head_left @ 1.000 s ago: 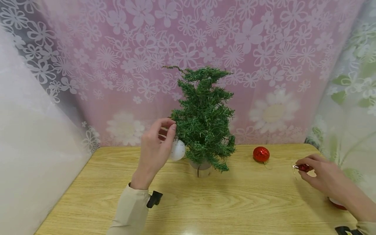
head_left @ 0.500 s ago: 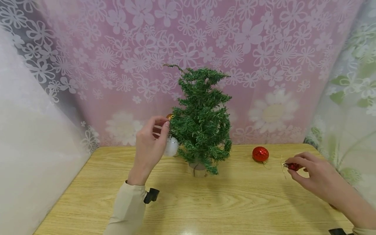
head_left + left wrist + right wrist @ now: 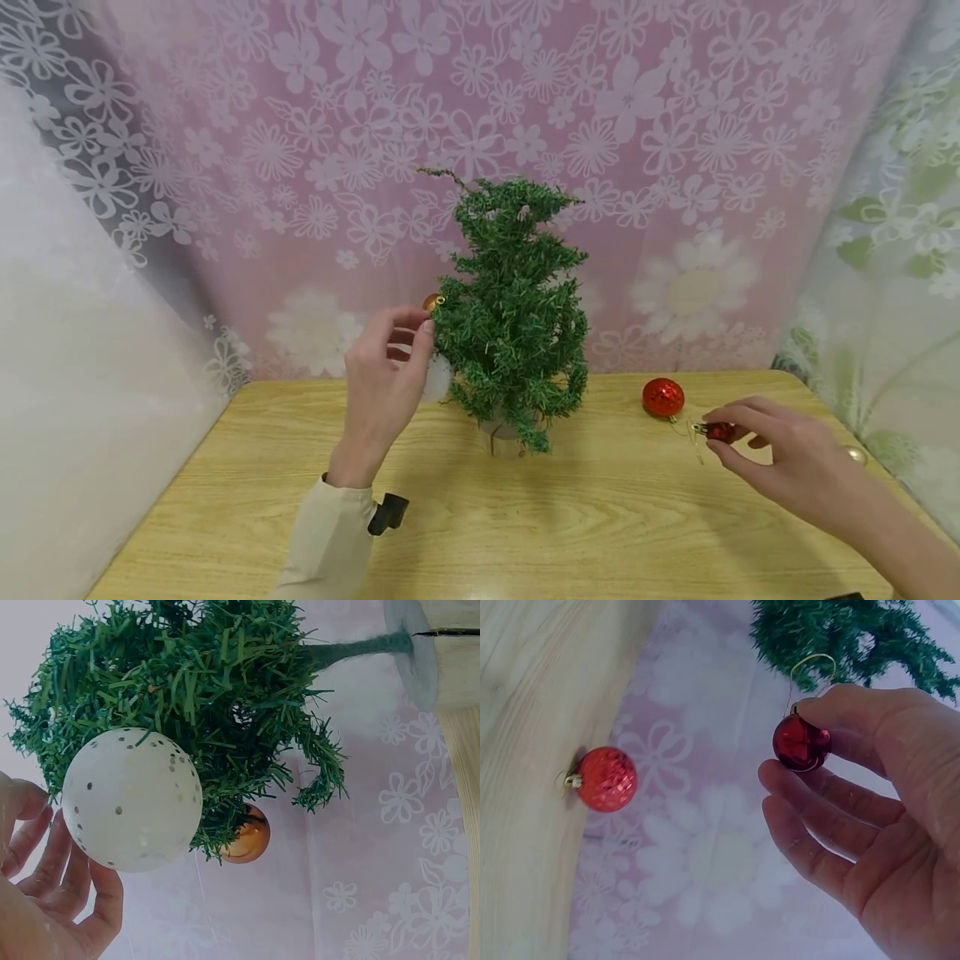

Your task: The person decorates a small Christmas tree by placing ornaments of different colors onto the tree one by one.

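1. Over the right part of the worktop (image 3: 480, 525), the right hand (image 3: 787, 462) is raised above the surface. Its grip pinches a small dark-red bauble (image 3: 801, 744) between thumb and forefinger; the other fingers are parted and slightly bent.
2. The small dark-red bauble's cap and gold loop (image 3: 814, 655) point left, toward the artificial Christmas tree (image 3: 517, 308), which lies well apart from this grip. The left hand (image 3: 384, 358) is the nearer one, right at the tree's left side.
3. The left grip is closed to a pinch at the top of a white speckled bauble (image 3: 131, 799), which hangs just beneath the fingertips, against the foliage; its cap and loop are hidden.
4. A pale gold bauble (image 3: 857, 455) rests near the worktop's right edge, partly behind the right hand.
5. The tree stands upright on a wooden base (image 3: 504, 442), toward the far edge.
6. A larger red textured bauble (image 3: 663, 397) lies near the far edge, between tree and right hand.
7. An orange-gold bauble (image 3: 251, 836) sits at the tree's left side, just beyond the left fingertips.
8. Past the far edge hangs a pink floral curtain (image 3: 480, 100).
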A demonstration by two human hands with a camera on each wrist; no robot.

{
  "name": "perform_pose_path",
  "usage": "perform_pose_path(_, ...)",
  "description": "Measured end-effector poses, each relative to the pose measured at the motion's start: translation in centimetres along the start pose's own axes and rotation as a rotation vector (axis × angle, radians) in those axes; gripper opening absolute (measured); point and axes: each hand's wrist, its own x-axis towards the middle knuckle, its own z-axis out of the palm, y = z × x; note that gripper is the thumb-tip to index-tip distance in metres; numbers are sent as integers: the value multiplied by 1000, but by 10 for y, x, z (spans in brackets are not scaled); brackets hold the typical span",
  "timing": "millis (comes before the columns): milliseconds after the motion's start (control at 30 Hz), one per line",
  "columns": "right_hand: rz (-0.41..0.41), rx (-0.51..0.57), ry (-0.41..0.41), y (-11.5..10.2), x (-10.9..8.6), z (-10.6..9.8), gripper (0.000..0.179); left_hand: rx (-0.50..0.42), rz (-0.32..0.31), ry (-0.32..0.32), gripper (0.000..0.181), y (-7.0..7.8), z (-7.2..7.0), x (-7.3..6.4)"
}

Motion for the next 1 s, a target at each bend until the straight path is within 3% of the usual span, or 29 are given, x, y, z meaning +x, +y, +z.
perform_pose_path(100,-4,20,1,-9,3,-2,51,-6,33,20,17,1,0,-3)
perform_pose_path(233,-51,47,28,-20,8,-3,50,16,148,87,15,2,2,-9)
perform_pose_path(333,-101,75,53,-26,12,-3,24,22,258,124,13,6,5,-15)
perform_pose_path(400,-126,83,67,-30,15,-2,14,10,315,106,12,10,7,-20)
perform_pose_path(500,-130,68,87,-37,18,-2,40,-6,379,31,12,16,9,-27)
perform_pose_path(667,-126,30,100,-48,24,-5,44,64,442,-80,15,23,12,-36)
perform_pose_path(800,-139,57,98,-56,28,-5,42,134,468,-87,17,24,15,-39)
perform_pose_path(1000,-120,81,62,-65,29,-7,43,169,482,-78,17,23,17,-43)
